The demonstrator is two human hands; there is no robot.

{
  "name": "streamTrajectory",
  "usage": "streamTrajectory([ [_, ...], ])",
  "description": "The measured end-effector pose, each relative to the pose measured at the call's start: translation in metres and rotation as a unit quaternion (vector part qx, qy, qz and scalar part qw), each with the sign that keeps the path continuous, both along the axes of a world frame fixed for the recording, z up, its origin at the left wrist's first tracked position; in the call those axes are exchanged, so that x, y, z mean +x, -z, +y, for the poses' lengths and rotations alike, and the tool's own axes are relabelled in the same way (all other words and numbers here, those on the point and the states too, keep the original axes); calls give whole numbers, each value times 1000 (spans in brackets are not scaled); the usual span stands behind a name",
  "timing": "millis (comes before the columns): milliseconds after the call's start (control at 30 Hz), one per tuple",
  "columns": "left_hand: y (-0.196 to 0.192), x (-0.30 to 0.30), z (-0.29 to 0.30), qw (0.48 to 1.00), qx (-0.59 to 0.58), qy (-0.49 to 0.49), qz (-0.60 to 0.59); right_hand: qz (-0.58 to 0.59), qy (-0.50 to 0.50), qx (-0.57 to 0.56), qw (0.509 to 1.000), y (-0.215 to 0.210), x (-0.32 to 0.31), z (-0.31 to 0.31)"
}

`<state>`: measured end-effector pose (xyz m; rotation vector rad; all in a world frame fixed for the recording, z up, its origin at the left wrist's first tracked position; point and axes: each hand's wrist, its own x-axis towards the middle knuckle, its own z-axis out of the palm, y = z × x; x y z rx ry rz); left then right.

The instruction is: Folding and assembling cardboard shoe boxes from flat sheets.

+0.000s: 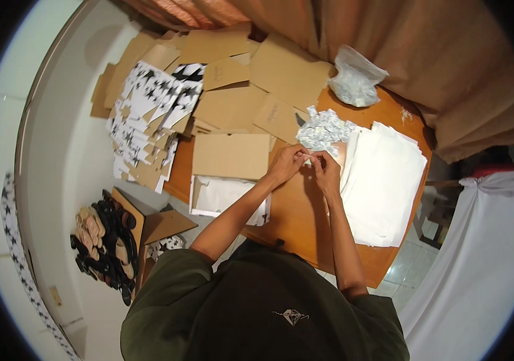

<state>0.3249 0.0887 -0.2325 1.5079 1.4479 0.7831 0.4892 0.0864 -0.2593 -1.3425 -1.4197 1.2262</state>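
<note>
Left hand (pixel 287 165), right hand (pixel 327 173): grip pinching small white piece (pixel 307 157); small packets (pixel 324 129) piled just beyond, on table (pixel 293 207).

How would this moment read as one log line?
left hand, right hand: pinching small white item | beyond: small packets | right: white paper | left: open box

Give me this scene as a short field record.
left hand: fingertips pinching small pale item
right hand: fingertips at the same item
item identity: too small to tell
beyond hands: pile of small packets
left of hands: open box, white paper inside
right of hands: stack of white sheets
far right: plastic bag
surface: wooden table
</note>
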Motion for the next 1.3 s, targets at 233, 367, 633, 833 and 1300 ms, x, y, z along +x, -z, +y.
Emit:
streamTrajectory([
  [233,-8,-85,-90,987,-68,-95,-115,18,-118,-25,993,-23,-71,-56],
  [367,-10,-134,-128,997,-32,-72,-3,-8,-175,-8,984,-11,-119,-82],
  [633,-12,-207,-175,990,22,-42,136,-135,-243,22,960,-26,-174,-113],
  [833,-19,-259,-125,978,113,-51,169,-304,-188,170,918,-43,-195,-77],
  [1300,-23,-279,-11,894,88,126,422,-537,-177,70,822,-18,-223,24],
])
